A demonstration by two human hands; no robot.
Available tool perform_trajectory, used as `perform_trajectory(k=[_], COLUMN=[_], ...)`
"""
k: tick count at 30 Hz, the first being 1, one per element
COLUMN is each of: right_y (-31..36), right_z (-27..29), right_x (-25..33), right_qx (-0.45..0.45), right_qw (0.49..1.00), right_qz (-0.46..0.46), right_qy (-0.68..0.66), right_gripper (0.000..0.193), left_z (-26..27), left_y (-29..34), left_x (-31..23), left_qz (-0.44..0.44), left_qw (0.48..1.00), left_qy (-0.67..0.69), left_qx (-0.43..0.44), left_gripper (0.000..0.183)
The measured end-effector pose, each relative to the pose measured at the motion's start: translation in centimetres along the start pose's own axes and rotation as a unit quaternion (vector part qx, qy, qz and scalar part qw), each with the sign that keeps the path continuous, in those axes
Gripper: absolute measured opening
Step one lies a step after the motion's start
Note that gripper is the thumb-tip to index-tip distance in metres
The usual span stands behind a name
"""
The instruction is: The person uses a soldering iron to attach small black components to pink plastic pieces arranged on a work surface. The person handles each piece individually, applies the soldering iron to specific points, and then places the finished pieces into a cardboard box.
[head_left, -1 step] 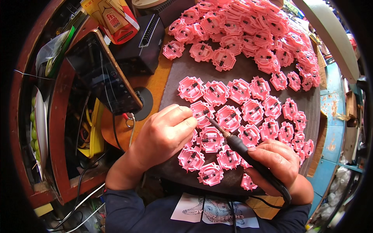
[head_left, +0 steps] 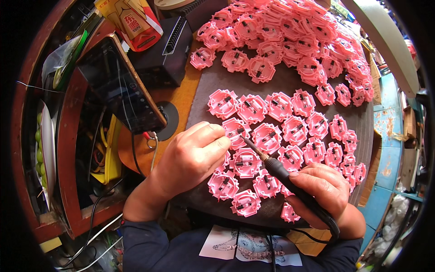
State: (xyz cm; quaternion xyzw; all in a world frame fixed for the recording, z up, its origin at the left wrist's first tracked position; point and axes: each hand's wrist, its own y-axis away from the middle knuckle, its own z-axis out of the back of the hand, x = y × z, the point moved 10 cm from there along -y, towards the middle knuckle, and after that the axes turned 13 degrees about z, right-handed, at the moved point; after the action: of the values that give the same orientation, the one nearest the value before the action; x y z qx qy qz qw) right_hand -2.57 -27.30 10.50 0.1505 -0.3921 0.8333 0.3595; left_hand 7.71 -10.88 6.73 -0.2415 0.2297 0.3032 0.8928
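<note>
My right hand (head_left: 322, 187) is wrapped round the black handle of a soldering iron (head_left: 277, 167). Its tip reaches into a pink plastic housing (head_left: 236, 133) that has small black and metal pieces inside. Beside that housing, my left hand (head_left: 195, 147) is closed in a pinch; its fingertips are partly hidden, and what they hold, if anything, does not show. Around the tip, similar pink housings (head_left: 266, 138) lie in loose rows on a dark mat (head_left: 199, 197), their open sides up.
A large heap of pink housings (head_left: 290, 31) covers the far part of the mat. At left, a phone (head_left: 120, 86) leans on a round stand (head_left: 168, 121), near a black box (head_left: 158, 59) and a red-and-yellow package (head_left: 131, 25). The iron's cable (head_left: 333, 233) loops by my right forearm.
</note>
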Motion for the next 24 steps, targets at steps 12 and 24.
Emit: perform_trajectory(k=[12,24], right_y=[0.1,-2.0], right_z=[0.3,-0.1], right_x=[0.2,1.0], right_qx=[-0.004,-0.014], right_qw=[1.0,1.0], right_qz=[-0.009,0.002], right_qy=[0.014,0.002], right_gripper=[0.041,0.044], left_z=[1.1,1.7], left_y=[0.3,1.4], left_x=[-0.1,1.0], left_qz=[0.014,0.041], left_qw=[1.0,0.997], left_qy=[-0.005,0.019], left_qx=[-0.028,-0.068], left_gripper=[0.024,0.025])
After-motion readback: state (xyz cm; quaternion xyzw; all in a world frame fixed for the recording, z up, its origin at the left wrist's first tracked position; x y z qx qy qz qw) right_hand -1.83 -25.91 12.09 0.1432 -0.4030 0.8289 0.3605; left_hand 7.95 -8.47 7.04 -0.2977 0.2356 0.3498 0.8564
